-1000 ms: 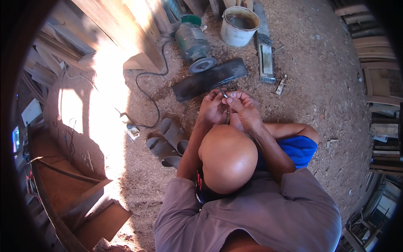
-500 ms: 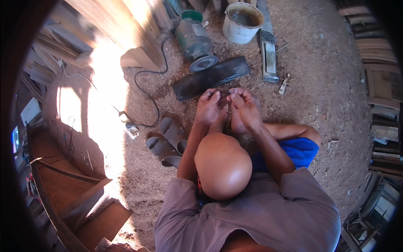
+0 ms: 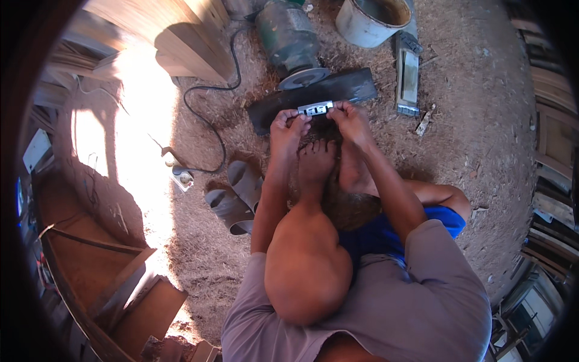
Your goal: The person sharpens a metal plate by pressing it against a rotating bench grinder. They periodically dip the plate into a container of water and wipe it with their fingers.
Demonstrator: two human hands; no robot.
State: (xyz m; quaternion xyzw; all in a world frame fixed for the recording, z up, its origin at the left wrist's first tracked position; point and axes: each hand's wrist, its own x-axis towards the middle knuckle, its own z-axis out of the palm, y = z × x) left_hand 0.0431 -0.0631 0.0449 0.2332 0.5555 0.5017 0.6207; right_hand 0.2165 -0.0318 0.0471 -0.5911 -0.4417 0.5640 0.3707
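Two hands hold one small metal plate [image 3: 315,108] between them, just above the near edge of a dark flat slab [image 3: 356,88] that lies on the sawdust-covered floor [image 3: 476,96]. The left hand [image 3: 288,127] is closed on the plate's left end with thumb and fingertips; the right hand [image 3: 351,120] is closed on its right end in the same pinch. The plate is pale grey, oblong, with what look like small cut-outs along its face; detail is too fine to confirm.

Handling judgement: the plate appears thin, rigid and light, with hard edges that may be sharp. Grip it at the two short ends, as shown, keeping fingers off the long edges. Bare metal can slip in dusty fingers, so a firm pinch is advisable.

Surroundings: a grinder-type machine [image 3: 289,39] with a round disc stands on the far side of the slab, its cable [image 3: 208,114] running left to a socket block [image 3: 183,178]. A white bucket [image 3: 368,21] stands far right of it. A pair of grey sandals [image 3: 236,199] lies left of the person's bare foot [image 3: 315,163].
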